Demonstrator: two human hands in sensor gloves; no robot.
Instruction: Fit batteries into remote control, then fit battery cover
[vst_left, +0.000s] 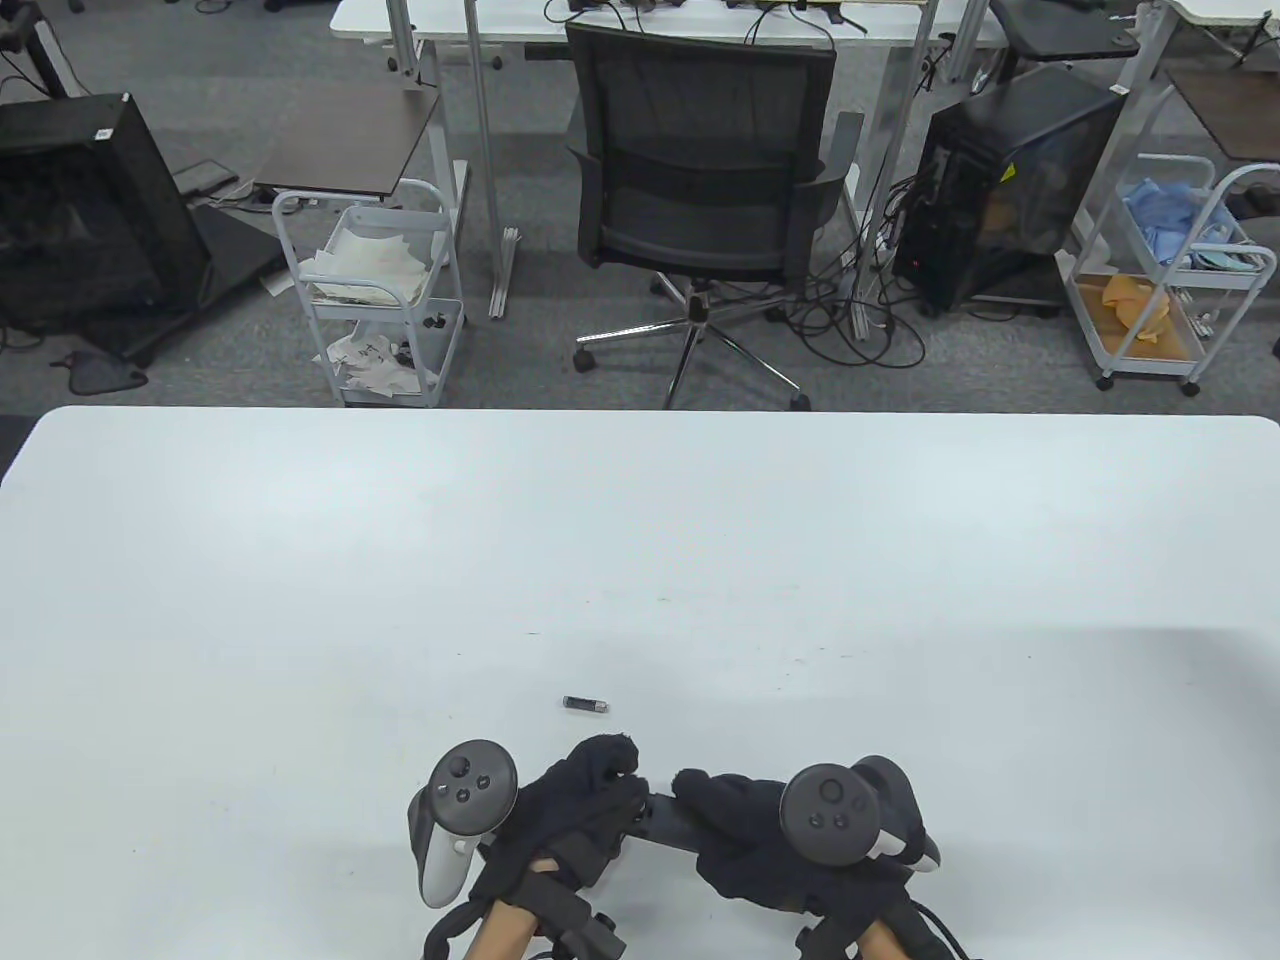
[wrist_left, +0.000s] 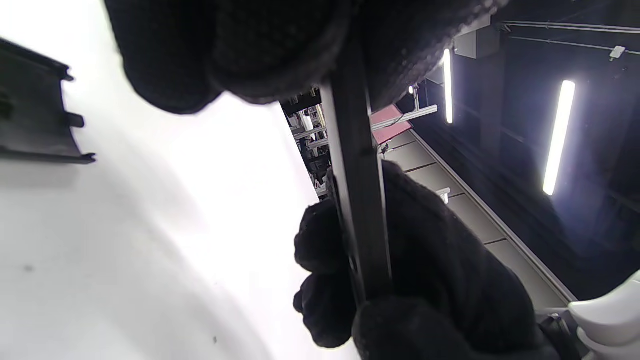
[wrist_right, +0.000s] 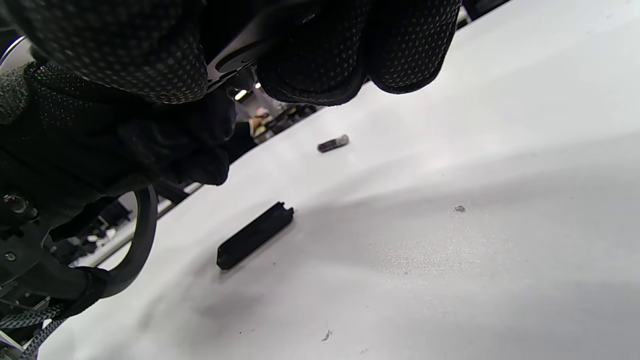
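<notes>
Both gloved hands hold a black remote control (vst_left: 665, 822) between them, above the near edge of the white table (vst_left: 640, 560). My left hand (vst_left: 590, 805) grips its left end and my right hand (vst_left: 745, 830) grips its right end. The left wrist view shows the remote (wrist_left: 360, 200) edge-on between the fingers of both hands. One battery (vst_left: 586, 704) lies on the table just beyond the hands; it also shows in the right wrist view (wrist_right: 333, 143). The black battery cover (wrist_right: 255, 235) lies on the table under the hands; its end shows in the left wrist view (wrist_left: 35, 110).
A black office chair (vst_left: 700, 200) stands beyond the table's far edge. A white cart (vst_left: 370, 290) and a computer case (vst_left: 1010, 180) stand on the floor behind it.
</notes>
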